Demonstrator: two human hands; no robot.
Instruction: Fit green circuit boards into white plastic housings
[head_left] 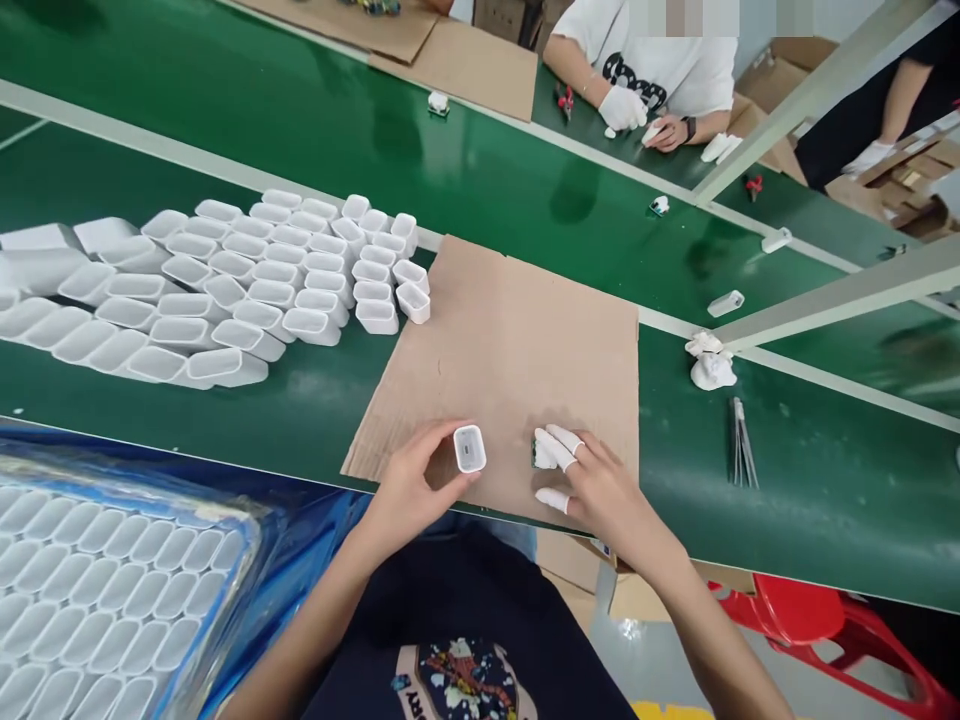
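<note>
My left hand (420, 475) pinches a white plastic housing (469, 449) between thumb and fingers. The housing's open end faces me, and a small slot shows at its bottom. To the right, my right hand (592, 475) wears white finger cots. Its fingertips are closed over a small green circuit board (535, 451), mostly hidden beneath them; the thumb stands a little apart. Both hands are over a flat cardboard sheet (540, 330) on the green bench.
Many white housings (274, 270) stand in rows at left; more fill a blue-lined tray (247, 560) lower left. Tweezers (741, 440) and a white lump (712, 370) lie at right. Parts (726, 303) sit on the green belt (480, 170). Across it, a co-worker (637, 80) handles a white piece.
</note>
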